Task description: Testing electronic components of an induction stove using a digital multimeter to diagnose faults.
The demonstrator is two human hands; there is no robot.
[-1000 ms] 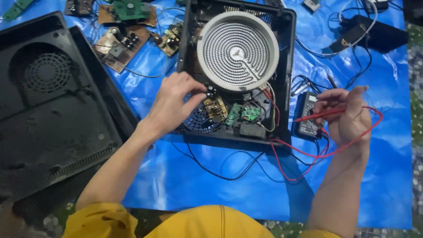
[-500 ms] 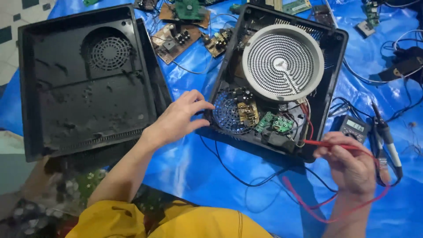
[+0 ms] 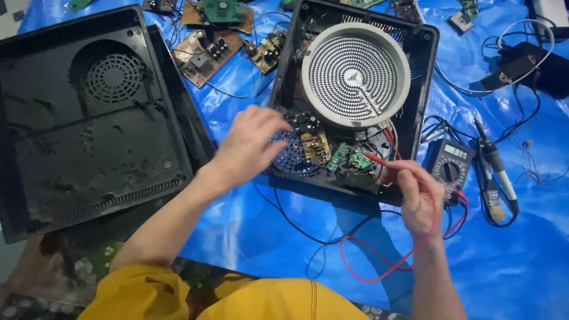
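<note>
Red probe [image 3: 379, 160] touches the green circuit board [image 3: 355, 159] inside the opened cooker base [image 3: 427, 65], just below the round heating coil [image 3: 355, 74].

Right hand [image 3: 418, 198] pinches the red probe, its grip pressed together on the shaft, with the red lead [image 3: 385, 272] looping down from it over the blue tarp [image 3: 521, 261]. Left hand [image 3: 252, 145] hovers with fingers spread over the black fan [image 3: 290, 160] at the cooker base's lower left corner, holding nothing. Right of the cooker base lie a multimeter [image 3: 450, 166] and a soldering iron [image 3: 495, 163]; left of it lies the black bottom cover [image 3: 89, 118], and loose circuit boards [image 3: 204, 50] sit near its upper left.
</note>
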